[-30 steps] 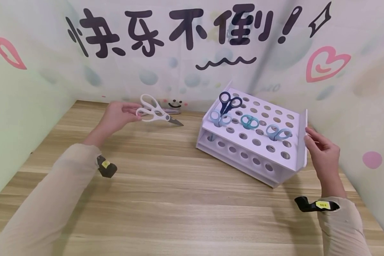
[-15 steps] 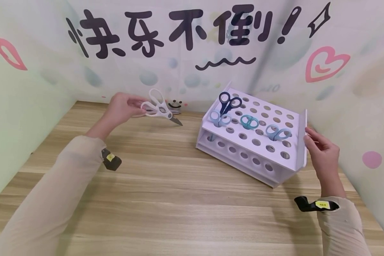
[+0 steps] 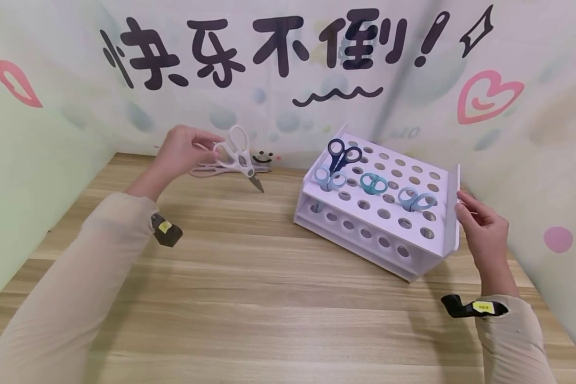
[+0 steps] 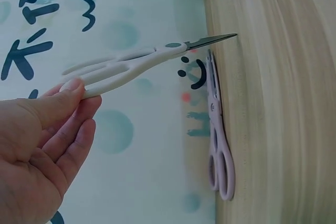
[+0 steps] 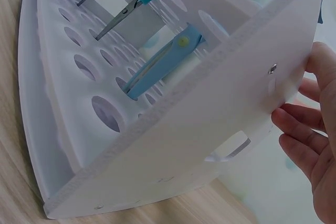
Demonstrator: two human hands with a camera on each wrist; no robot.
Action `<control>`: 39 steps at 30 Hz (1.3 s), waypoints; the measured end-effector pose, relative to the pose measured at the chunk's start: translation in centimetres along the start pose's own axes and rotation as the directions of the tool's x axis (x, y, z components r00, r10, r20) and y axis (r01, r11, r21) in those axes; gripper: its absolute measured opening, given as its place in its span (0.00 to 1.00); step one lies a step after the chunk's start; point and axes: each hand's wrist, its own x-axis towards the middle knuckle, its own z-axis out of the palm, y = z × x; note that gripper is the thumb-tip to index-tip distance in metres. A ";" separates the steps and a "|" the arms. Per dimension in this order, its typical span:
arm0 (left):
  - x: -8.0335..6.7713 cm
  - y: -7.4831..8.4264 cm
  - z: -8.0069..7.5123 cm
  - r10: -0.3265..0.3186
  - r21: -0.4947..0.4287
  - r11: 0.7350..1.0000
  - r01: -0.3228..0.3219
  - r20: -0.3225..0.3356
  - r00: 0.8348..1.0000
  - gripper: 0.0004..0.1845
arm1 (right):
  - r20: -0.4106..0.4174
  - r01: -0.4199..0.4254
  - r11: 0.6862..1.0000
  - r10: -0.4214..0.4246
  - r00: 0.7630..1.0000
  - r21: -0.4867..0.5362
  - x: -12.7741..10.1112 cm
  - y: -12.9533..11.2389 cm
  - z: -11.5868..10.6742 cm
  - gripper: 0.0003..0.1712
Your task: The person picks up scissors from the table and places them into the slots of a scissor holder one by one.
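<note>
My left hand [image 3: 184, 152] pinches one handle loop of white scissors [image 3: 248, 171] near the back wall, their dark blades pointing down and right. Beyond them, lilac scissors [image 4: 214, 109] lie on the table along the wall. My right hand [image 3: 487, 234] grips the edge of the right side panel of a white rack [image 5: 247, 93], fingertips against its outer face. Several scissors stand in the rack's holes: dark blue scissors [image 3: 337, 162], teal scissors [image 3: 374, 184] and two light blue pairs. Blades show below the top plate in the right wrist view.
The rack stands at an angle on the right of the wooden table [image 3: 230, 298], close to the back wall. A printed cloth [image 3: 288, 122] covers the back. Pale side walls [image 3: 33, 160] stand left and right.
My left hand has moved slightly up and away with the white scissors, and their blades have swung to point more steeply down. My right hand and the rack have stayed in place.
</note>
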 end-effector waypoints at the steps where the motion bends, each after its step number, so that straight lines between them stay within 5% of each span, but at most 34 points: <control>1: 0.0 0.2 -0.1 -0.003 -0.004 1.000 0.003 0.003 1.000 0.18 | 0.002 -0.001 1.000 0.001 1.000 -0.003 0.0 0.0 0.0 0.21; 19: -0.7 4.2 -1.3 0.073 0.126 0.988 -0.088 0.116 0.991 0.14 | -0.005 0.007 1.000 -0.007 1.000 -0.001 0.0 0.0 0.1 0.21; 28: -1.5 7.0 -1.3 0.113 0.146 0.978 -0.150 0.233 0.966 0.14 | -0.006 -0.010 0.999 0.010 1.000 -0.031 0.0 0.0 0.0 0.21; 39: -2.3 10.0 -0.5 0.198 0.071 0.971 -0.228 0.295 0.935 0.13 | 0.000 -0.005 1.000 0.005 1.000 -0.026 0.1 0.1 0.0 0.21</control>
